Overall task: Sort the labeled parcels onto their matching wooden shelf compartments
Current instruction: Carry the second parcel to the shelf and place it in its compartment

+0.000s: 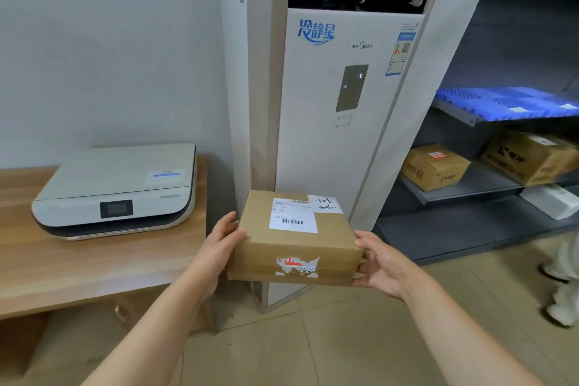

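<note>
Head view shows both hands holding a brown parcel point(296, 238) in the air at centre: the left hand point(219, 240) grasps its left edge with the thumb on top, and the right hand point(380, 263) cups its right near corner with fingers under it. A white shipping label point(293, 215) with a barcode and a handwritten slip lie on the parcel's top, a torn sticker on its near face. Behind stands a white air conditioner point(332, 135); a printer point(116, 191) sits on the wooden desk point(94, 263) at left, and grey shelves point(463, 191) at right hold cardboard boxes point(434, 168).
</note>
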`<state>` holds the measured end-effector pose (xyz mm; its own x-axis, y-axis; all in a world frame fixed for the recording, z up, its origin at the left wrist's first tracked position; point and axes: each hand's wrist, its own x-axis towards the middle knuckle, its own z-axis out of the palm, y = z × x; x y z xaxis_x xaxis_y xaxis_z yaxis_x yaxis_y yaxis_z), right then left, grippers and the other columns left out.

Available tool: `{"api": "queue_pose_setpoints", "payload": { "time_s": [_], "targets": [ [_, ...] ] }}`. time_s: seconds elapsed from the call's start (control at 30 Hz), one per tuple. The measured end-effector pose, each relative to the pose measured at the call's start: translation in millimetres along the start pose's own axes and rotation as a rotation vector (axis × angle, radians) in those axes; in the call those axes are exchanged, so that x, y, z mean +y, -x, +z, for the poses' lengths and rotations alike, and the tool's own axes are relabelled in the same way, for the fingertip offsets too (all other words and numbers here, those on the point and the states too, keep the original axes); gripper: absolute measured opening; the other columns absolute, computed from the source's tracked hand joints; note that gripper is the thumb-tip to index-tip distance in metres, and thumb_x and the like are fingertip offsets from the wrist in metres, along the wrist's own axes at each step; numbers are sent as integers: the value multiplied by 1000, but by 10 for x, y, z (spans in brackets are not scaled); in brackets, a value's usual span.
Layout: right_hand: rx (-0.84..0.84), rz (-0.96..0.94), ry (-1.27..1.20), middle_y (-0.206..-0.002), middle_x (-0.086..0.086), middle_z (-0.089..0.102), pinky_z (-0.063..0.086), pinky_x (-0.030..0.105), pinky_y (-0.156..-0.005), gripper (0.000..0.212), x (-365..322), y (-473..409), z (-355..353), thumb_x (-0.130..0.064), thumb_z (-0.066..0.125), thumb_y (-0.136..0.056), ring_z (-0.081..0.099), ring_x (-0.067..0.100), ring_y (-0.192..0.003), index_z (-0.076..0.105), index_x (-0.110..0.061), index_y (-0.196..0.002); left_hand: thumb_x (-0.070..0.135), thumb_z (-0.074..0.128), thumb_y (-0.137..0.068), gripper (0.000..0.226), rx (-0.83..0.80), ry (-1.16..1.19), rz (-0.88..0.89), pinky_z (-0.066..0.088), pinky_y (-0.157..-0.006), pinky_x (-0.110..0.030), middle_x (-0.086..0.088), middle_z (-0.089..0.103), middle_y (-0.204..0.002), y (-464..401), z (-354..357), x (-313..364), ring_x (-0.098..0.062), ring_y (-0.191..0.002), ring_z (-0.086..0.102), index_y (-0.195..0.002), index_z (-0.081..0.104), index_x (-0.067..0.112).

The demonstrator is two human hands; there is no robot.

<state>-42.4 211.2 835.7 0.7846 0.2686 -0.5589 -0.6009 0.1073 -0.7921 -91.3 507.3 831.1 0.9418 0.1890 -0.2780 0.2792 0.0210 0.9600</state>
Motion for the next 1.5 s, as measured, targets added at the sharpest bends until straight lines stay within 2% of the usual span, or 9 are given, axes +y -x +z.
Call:
{"api": "queue_pose_setpoints", "payload": {
  "time_s": [0.1,0.3,0.4,0.47,0.57,0.77,0.93,1.2,1.5],
  "targets": [
    [-65,19,13,-92,9,51,54,49,-67,44,-54,-115,-55,-1,46,-84,52,28,-79,48,-23,-121,17,56,-87,58,61,21,28,36,-88,-31,8,47,-131,3,50,-29,-15,-114,46,-138,35,33],
    [-177,60,24,-121,12,50,54,54,-74,70,-127,-307,-62,0,57,-65,48,32,-97,48,-30,-127,7,65,-75,73,143,66,88,41,-79,-24,4,48,-128,107,92,-61,-15,-113,49,-138,36,27],
    [-170,49,64,-115,8,57,51,57,-82,62,-138,-401,12,-3,63,-75,55,29,-95,46,-28,-129,13,62,-59,83,202,103,79,42,-85,-27,2,49,-131,207,69,-128,-14,-120,46,-136,37,29],
    [-173,29,95,-108,7,62,54,50,-76,55,-123,-466,83,-5,62,-83,59,25,-92,45,-28,-129,12,60,-56,84,240,133,65,43,-81,-25,0,48,-131,300,69,-183,-14,-120,45,-136,37,25],
    [-205,8,147,-113,7,63,53,40,-67,59,-95,-569,241,-4,63,-83,61,24,-90,41,-32,-129,10,56,-56,85,273,179,31,47,-75,-25,0,51,-131,475,42,-295,-14,-120,49,-137,36,23],
    [-378,-12,257,-119,7,58,51,37,-70,71,52,-731,678,-3,71,-74,61,24,-93,39,-29,-132,4,53,-63,74,443,208,35,44,-74,-26,13,56,-121,883,-196,-482,-8,-114,51,-129,43,35],
    [-509,-91,346,-111,2,58,50,33,-78,51,241,-718,1240,-2,71,-72,58,20,-100,50,-33,-106,8,52,-55,86,596,224,22,43,-82,-28,10,50,-133,1237,-531,-697,-7,-126,41,-135,37,34],
    [-653,-113,473,-122,8,58,49,38,-86,65,553,-718,2450,0,65,-75,58,26,-107,42,-24,-132,4,52,-54,94,802,258,27,45,-78,-25,6,44,-138,1725,-1281,-896,-9,-125,40,-142,28,29],
    [-796,-178,597,-121,9,59,51,39,-78,58,883,-556,4014,8,52,-85,60,26,-102,42,-24,-132,-2,53,-61,90,1003,324,48,44,-74,-25,5,46,-133,2119,-2442,-1016,-7,-112,49,-141,28,31]
  ]
}}
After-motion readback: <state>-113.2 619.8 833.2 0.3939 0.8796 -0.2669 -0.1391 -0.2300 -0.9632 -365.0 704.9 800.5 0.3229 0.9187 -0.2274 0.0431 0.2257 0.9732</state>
